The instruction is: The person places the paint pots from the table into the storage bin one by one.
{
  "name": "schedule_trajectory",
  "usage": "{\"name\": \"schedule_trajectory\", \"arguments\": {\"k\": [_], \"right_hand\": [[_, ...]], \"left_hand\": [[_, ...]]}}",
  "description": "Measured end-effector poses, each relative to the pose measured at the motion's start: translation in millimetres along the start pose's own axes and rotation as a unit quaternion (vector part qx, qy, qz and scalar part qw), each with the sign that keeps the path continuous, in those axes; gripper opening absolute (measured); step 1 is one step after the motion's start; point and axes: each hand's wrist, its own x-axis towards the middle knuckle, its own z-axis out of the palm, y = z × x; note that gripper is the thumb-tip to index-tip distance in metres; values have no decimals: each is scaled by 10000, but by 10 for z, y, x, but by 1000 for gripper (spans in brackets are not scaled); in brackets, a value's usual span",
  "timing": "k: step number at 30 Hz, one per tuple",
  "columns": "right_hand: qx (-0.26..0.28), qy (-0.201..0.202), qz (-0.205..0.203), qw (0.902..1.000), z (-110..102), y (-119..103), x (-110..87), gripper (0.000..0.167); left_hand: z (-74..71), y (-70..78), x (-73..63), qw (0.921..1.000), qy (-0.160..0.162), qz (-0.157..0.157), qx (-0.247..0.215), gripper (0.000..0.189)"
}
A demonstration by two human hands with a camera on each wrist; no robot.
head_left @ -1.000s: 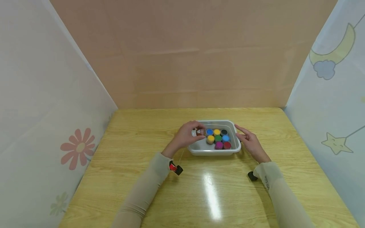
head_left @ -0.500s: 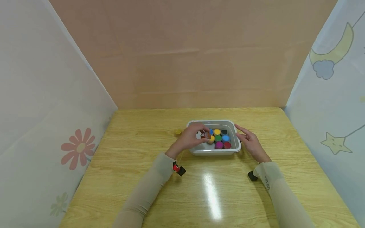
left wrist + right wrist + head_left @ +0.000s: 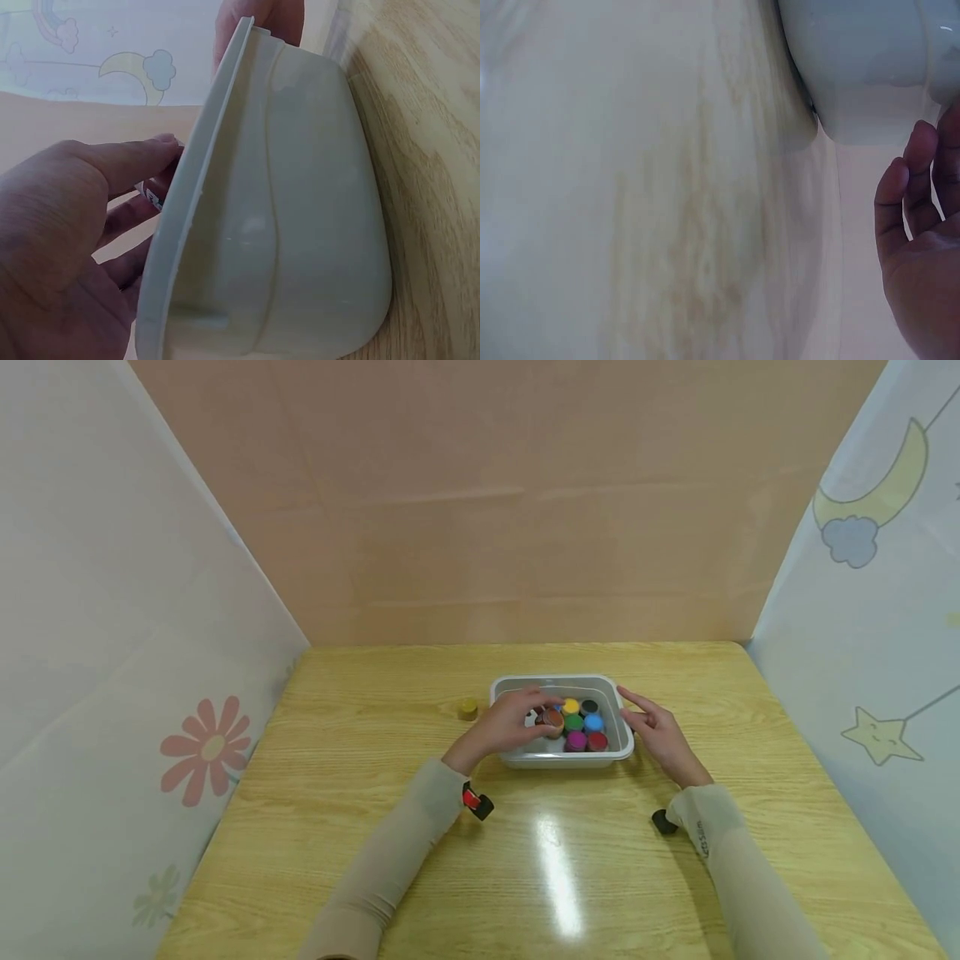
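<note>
A white plastic tub (image 3: 557, 762) stands on the table with several small paint jars inside. Their lids show yellow, black, green, light blue, purple and red. My left hand (image 3: 504, 723) reaches in over the tub's left side and pinches a brown paint jar (image 3: 551, 719), tilted, between thumb and fingers. In the left wrist view the tub wall (image 3: 322, 187) partly hides that jar (image 3: 156, 189). At the tub's right rim, my right hand (image 3: 660, 740) touches the side with extended fingers. The right wrist view shows its lower fingers (image 3: 921, 150) loosely bent beside the tub.
A yellow paint jar (image 3: 468, 708) sits on the wooden table (image 3: 360, 793), left of the tub. Patterned white sheets (image 3: 847, 635) flank the table, and a tan sheet (image 3: 480, 527) rises behind it.
My left hand has moved right and farther over the tub with the brown paint jar, turning its end toward the camera. The yellow jar on the table has come into sight. My right hand stays put.
</note>
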Motion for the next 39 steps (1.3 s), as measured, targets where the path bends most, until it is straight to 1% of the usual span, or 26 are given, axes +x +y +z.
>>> {"name": "schedule_trajectory", "arguments": {"k": [4,9,16,21,27,31,39], "right_hand": [[-7,0,2,10000,-3,6,9,60],[0,-27,40,10000,-3,14,14,60],[30,-17,50,10000,-4,14,19,60],[-60,-25,51,10000,-13,13,8,60],[-130,-12,29,9999,-19,16,10,60],[-190,-16,63,9998,-23,27,15,59],[-178,12,30,9998,-16,22,8,60]], "left_hand": [[15,-9,18,9996,-144,1,226,42],[37,-26,44,9991,-298,5,287,36],[52,-36,77,9982,-484,-86,338,36],[60,-28,99,9967,-660,-36,465,33],[98,-50,125,9940,-836,-122,697,31],[130,-72,146,9933,-899,-152,710,30],[164,-77,193,9924,-1007,-104,693,18]]}}
